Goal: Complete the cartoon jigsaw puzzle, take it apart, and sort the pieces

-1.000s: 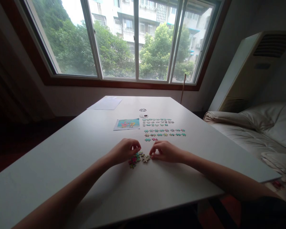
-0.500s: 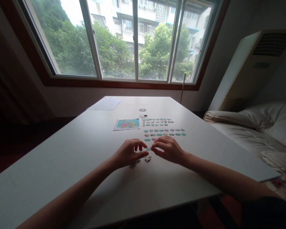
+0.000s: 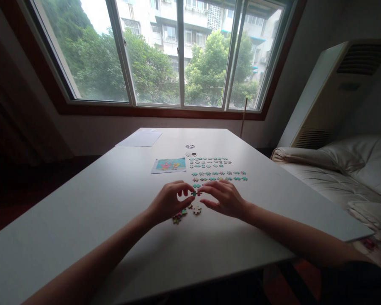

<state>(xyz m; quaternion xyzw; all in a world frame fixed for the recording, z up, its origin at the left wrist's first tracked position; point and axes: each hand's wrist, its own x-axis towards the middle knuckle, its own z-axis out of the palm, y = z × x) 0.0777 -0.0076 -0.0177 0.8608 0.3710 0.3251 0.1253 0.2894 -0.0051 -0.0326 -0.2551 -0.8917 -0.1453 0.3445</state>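
In the head view, my left hand (image 3: 171, 201) is curled, with thumb and index finger closed around a small green and pink jigsaw puzzle piece (image 3: 197, 193). My right hand (image 3: 224, 197) faces it from the other side. Its index fingertip is at the pink end of the piece, while its thumb stands apart below. Beneath the hands lie a pale upturned puzzle piece (image 3: 197, 210) and a small heap of loose puzzle pieces (image 3: 178, 216), partly covered by my left hand. Beyond my fingers, rows of puzzle pieces (image 3: 220, 173) are spread out.
A colourful picture sheet (image 3: 169, 165) lies left of the rows on the white table (image 3: 114, 212). Two small round items, one a pale disc (image 3: 191, 154), rest behind them. White paper (image 3: 139, 138) is at the far left corner. A cream sofa (image 3: 330, 169) stands at the right.
The green and pink piece has come up between my fingertips. My left fingers have moved slightly up and away from the heap, showing more of it. My right thumb has dropped away from the index finger.
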